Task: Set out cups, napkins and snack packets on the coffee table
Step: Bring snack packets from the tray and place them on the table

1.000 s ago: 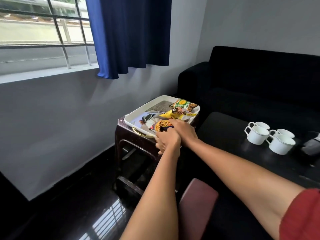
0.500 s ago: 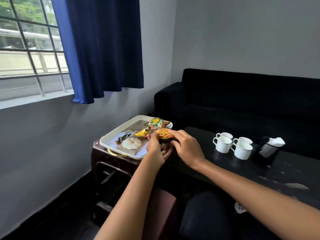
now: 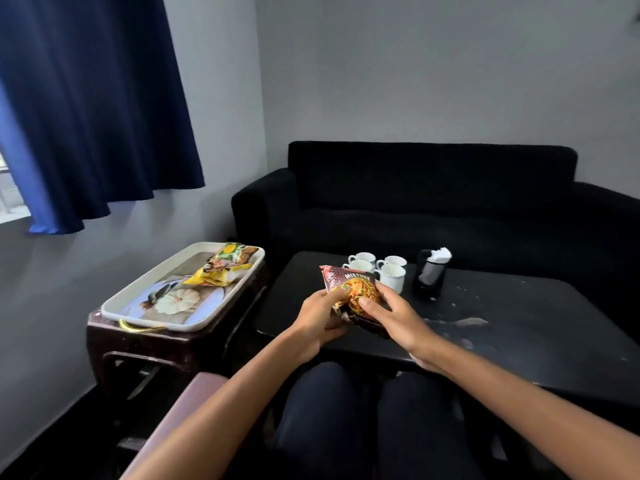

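Note:
Both hands hold a dark red "Mixture" snack packet (image 3: 353, 289) above the near left part of the black coffee table (image 3: 519, 323). My left hand (image 3: 320, 315) grips its left edge and my right hand (image 3: 391, 315) grips its right side. Several white cups (image 3: 391, 275) stand clustered at the table's far side. A black napkin holder (image 3: 431, 275) with white napkins stands right of them. On the white tray (image 3: 145, 292) at the left lie a yellow packet (image 3: 214, 275) and a green packet (image 3: 235, 252).
The tray rests on a dark brown side table (image 3: 145, 348) left of the coffee table. A black sofa (image 3: 433, 202) runs behind the coffee table. My knees (image 3: 363, 410) are in front of it. A blue curtain (image 3: 97, 105) hangs at the upper left.
Both hands lifted the Mixture packet off the tray and carried it right, over the coffee table. The view swung right with them.

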